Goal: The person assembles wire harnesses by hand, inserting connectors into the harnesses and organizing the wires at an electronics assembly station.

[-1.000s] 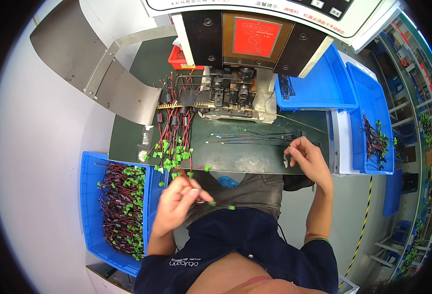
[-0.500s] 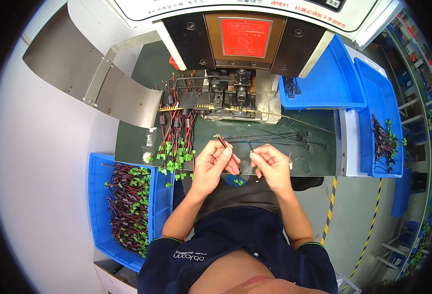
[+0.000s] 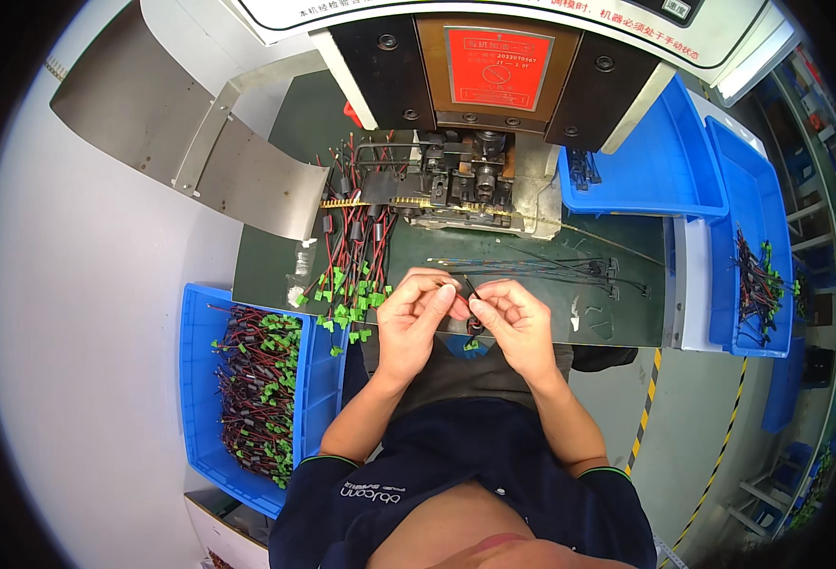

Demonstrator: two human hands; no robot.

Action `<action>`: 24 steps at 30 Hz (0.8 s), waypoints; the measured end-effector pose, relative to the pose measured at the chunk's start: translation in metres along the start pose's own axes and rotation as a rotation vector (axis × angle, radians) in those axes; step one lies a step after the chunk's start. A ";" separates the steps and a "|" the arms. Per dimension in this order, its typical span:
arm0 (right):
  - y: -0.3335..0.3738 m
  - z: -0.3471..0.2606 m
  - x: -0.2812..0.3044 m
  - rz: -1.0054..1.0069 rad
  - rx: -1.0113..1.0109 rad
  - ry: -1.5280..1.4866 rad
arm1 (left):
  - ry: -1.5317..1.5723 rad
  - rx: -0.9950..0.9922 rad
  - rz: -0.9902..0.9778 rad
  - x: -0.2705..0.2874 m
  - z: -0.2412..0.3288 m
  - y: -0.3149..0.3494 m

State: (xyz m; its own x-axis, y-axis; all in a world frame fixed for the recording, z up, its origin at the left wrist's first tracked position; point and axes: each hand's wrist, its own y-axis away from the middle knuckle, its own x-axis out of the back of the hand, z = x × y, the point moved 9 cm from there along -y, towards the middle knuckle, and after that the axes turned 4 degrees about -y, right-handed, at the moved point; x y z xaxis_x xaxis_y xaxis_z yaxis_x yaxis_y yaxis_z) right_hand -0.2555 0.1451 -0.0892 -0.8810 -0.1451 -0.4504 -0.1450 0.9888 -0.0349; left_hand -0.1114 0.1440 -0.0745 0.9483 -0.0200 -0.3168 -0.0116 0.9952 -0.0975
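My left hand (image 3: 414, 321) and my right hand (image 3: 516, 327) are close together over the near edge of the green worktop (image 3: 551, 327). Between them is a red-and-black wire lead (image 3: 471, 325), with a green connector (image 3: 472, 344) hanging below the fingers. My left fingers are closed on its red part. A dark wire end sticks up from the pinch of my right thumb and fingers. Beyond the hands stands a crimping machine's metal applicator (image 3: 479, 180). A pile of similar leads (image 3: 351, 275) with green connectors lies left of it.
At lower left, a blue bin (image 3: 190, 379) holds many such leads. Several thin dark cables (image 3: 532, 268) lie behind my hands. Blue trays (image 3: 641, 204) stand at the right, one with more green-ended leads (image 3: 757, 284). A curved metal plate (image 3: 261, 180) juts out at left.
My right hand has come left to meet my left hand. The lead's wires, earlier held together in the left hand, are now parted between both hands. The whole view has shifted slightly.
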 end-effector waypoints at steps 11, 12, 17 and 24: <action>0.000 0.005 0.004 -0.007 -0.001 0.040 | -0.014 0.047 0.069 0.007 -0.007 0.004; 0.000 0.004 0.005 -0.005 -0.002 0.039 | -0.015 0.048 0.069 0.008 -0.007 0.003; 0.000 0.010 0.010 0.040 -0.109 0.069 | 0.023 0.068 0.049 0.011 -0.017 0.004; -0.003 0.003 0.012 -0.028 -0.032 0.144 | 0.041 0.068 0.069 0.010 -0.014 0.006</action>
State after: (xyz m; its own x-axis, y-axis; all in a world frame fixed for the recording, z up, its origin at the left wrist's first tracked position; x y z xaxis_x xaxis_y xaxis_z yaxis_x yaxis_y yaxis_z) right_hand -0.2642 0.1407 -0.0972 -0.9315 -0.1785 -0.3171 -0.1828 0.9830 -0.0162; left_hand -0.1065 0.1482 -0.0915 0.9322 0.0462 -0.3590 -0.0534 0.9985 -0.0101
